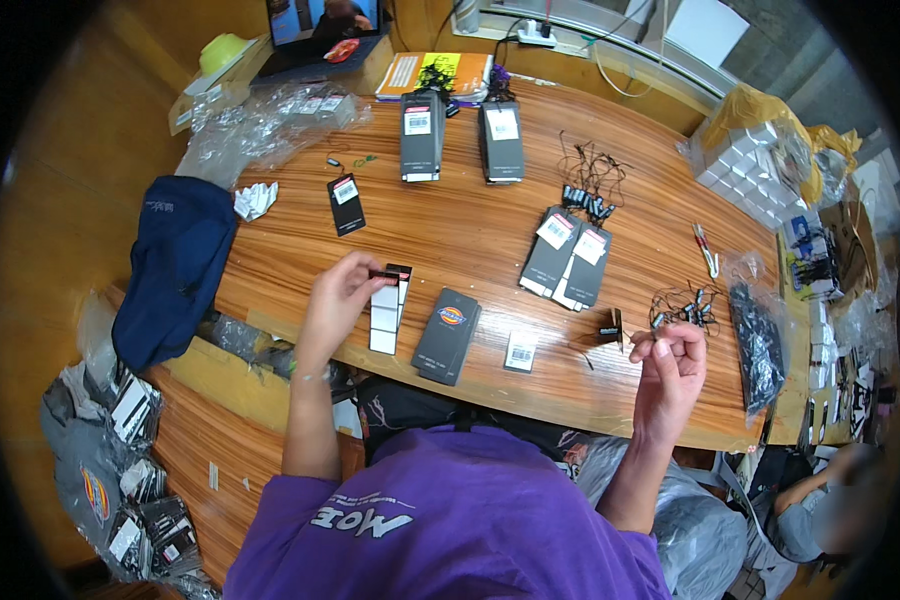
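My left hand point(342, 300) has its thumb and fingers closed on the upper end of narrow black-and-white hang tags point(383, 325) near the table's front edge. To its right lies a stack of dark grey hang tags point(446, 338) with an oval orange-and-blue emblem. A small white label point(520, 352) lies flat farther right. My right hand point(672, 365) is raised with thumb and fingertips pinched; what is between them, if anything, is too small to make out. Just beyond it is a tangle of black tag strings point(688, 306), and a small dark upright item point(610, 328) stands to its left.
Stacks of labelled grey tags point(422, 138) and fanned tags point(566, 258) with strings lie farther back, near a single black tag point(346, 205). Red-handled snippers point(706, 250), a plastic bag of black strings point(757, 345) and a dark blue cloth bag point(175, 270) flank the work area.
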`<action>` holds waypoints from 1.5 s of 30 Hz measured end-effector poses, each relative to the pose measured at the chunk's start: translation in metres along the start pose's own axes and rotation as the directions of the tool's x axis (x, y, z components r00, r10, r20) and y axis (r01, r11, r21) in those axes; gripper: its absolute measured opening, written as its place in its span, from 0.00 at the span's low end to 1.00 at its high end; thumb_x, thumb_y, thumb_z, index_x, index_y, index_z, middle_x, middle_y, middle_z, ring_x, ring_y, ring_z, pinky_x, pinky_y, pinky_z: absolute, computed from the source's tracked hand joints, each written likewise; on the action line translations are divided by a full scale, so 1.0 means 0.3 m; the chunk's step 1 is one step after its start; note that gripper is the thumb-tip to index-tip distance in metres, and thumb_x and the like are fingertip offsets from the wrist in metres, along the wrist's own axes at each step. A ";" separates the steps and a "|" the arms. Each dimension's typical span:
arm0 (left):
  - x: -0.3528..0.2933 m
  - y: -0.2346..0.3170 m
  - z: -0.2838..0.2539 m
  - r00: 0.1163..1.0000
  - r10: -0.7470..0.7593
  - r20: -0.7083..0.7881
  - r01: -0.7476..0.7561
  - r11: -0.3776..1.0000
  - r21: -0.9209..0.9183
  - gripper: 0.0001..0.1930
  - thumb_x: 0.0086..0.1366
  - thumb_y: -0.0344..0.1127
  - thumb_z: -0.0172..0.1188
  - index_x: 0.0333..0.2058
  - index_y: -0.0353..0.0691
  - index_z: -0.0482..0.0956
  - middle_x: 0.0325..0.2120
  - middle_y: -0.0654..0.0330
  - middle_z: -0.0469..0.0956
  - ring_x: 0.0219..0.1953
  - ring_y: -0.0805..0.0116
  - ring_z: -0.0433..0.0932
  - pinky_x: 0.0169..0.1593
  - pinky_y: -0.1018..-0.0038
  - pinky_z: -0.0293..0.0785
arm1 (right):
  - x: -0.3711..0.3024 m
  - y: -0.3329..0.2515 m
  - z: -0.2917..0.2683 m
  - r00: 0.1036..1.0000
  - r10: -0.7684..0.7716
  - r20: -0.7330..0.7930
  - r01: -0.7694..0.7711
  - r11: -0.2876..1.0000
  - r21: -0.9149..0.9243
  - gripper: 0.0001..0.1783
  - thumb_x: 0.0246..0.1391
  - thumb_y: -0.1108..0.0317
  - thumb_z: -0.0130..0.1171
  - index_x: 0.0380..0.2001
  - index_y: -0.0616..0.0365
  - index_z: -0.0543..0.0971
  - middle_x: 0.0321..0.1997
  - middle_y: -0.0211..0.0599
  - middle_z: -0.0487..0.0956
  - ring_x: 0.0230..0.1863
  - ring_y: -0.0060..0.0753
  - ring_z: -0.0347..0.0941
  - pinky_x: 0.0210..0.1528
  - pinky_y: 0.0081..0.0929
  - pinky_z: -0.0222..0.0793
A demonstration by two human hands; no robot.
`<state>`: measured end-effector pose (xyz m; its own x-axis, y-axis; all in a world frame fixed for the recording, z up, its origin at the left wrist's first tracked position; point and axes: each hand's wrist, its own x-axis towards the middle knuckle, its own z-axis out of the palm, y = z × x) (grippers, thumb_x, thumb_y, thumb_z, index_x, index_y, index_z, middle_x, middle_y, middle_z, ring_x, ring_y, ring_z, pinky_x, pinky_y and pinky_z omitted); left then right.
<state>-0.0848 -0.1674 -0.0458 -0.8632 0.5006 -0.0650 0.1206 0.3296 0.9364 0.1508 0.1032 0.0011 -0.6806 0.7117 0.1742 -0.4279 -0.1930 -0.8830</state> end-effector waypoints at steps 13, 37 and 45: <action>-0.045 0.301 0.441 0.934 0.337 0.119 -0.286 0.905 -0.315 0.09 0.52 0.23 0.63 0.34 0.33 0.77 0.31 0.61 0.78 0.33 0.76 0.77 0.37 0.82 0.73 | -0.002 0.076 0.159 0.951 -0.253 0.178 0.309 0.745 -0.592 0.07 0.44 0.82 0.55 0.30 0.64 0.71 0.25 0.34 0.73 0.26 0.23 0.68 0.31 0.20 0.64; -0.065 0.340 0.459 0.894 0.377 0.241 -0.284 0.895 -0.345 0.08 0.52 0.22 0.62 0.33 0.32 0.79 0.31 0.58 0.79 0.33 0.75 0.78 0.35 0.80 0.77 | 0.016 0.073 0.139 0.941 -0.286 0.182 0.335 0.710 -0.619 0.08 0.44 0.84 0.53 0.28 0.63 0.68 0.23 0.33 0.71 0.23 0.22 0.66 0.26 0.19 0.63; -0.056 0.327 0.475 0.747 0.634 0.200 -0.621 0.773 -0.131 0.08 0.51 0.22 0.62 0.32 0.33 0.79 0.30 0.56 0.79 0.31 0.70 0.78 0.32 0.79 0.74 | 0.016 0.054 0.140 0.999 -0.031 0.037 0.042 0.937 -0.348 0.07 0.49 0.81 0.54 0.32 0.62 0.69 0.25 0.29 0.73 0.28 0.17 0.68 0.35 0.15 0.65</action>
<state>0.0114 -0.0294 -0.0021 -0.4711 0.7427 0.4759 0.5648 -0.1604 0.8095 0.1157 0.0752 0.0059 -0.6884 0.6919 0.2176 -0.2223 0.0843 -0.9713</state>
